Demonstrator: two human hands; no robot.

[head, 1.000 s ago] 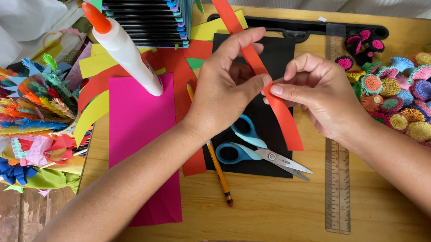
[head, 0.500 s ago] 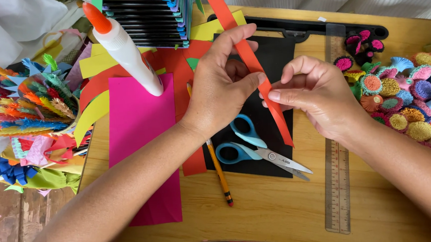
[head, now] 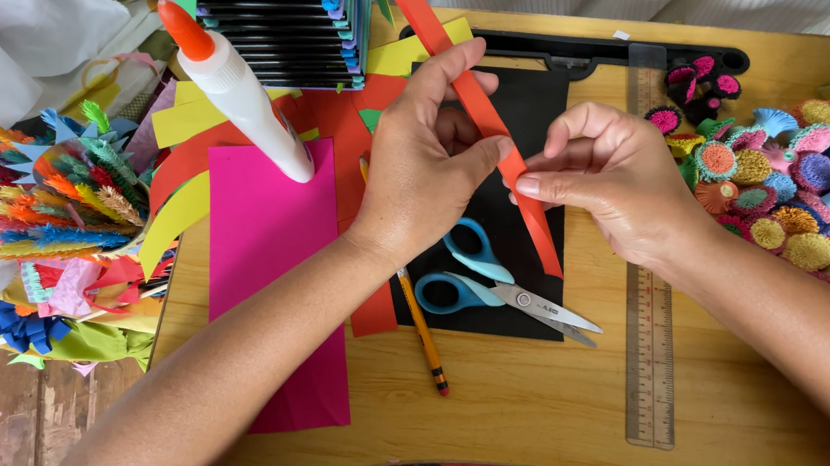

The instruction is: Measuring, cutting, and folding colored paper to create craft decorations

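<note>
My left hand point(head: 430, 165) and my right hand point(head: 604, 183) both pinch a long red-orange paper strip point(head: 468, 86) above the wooden table point(head: 541, 408). The strip runs from the upper middle down past my fingers to a free end over a black sheet point(head: 532, 111). Blue-handled scissors point(head: 495, 290) lie shut on that black sheet just below my hands. A yellow pencil point(head: 423, 338) lies beside them, partly hidden under my left wrist.
A white glue bottle point(head: 244, 99) with an orange cap stands on a pink sheet point(head: 273, 270). A ruler point(head: 650, 343) lies at the right. Paper flowers point(head: 788, 201) crowd the right edge, coloured paper craft point(head: 49, 207) the left. Stacked dark trays point(head: 278, 30) stand at the back.
The strip has slid upward through my fingers, so less of it hangs below my right hand. Both hands have stayed nearly in place.
</note>
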